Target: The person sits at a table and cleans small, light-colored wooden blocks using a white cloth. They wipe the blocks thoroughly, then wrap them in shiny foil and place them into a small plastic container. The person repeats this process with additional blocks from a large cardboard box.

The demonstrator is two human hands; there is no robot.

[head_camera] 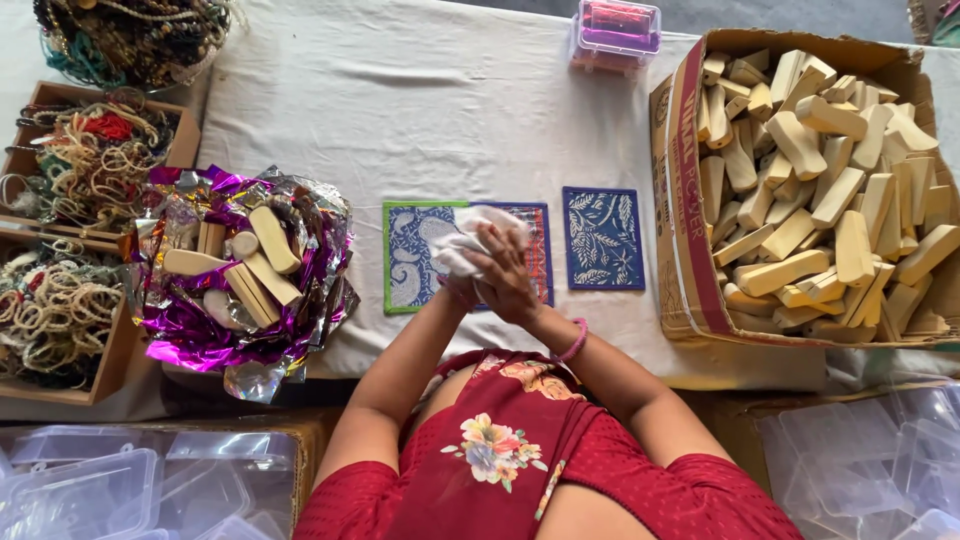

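We hold a white cloth point(470, 240) bunched between both hands, right over the green-edged mat point(420, 255). Our right hand point(512, 280) wraps it from the box point(690, 200) side, fingers curled shut on the wad; our left hand point(458, 290) presses from the opposite side, mostly hidden beneath the right, so we cannot tell how far its fingers close. The cloth spills up and away from our body, its longer run slanting across the mat. The blue leaf mat point(603, 238) lies just beside the green-edged mat, nearer our right hand. The foil basket point(240, 330) of wooden blocks point(262, 265) sits well apart, on the mat's other side.
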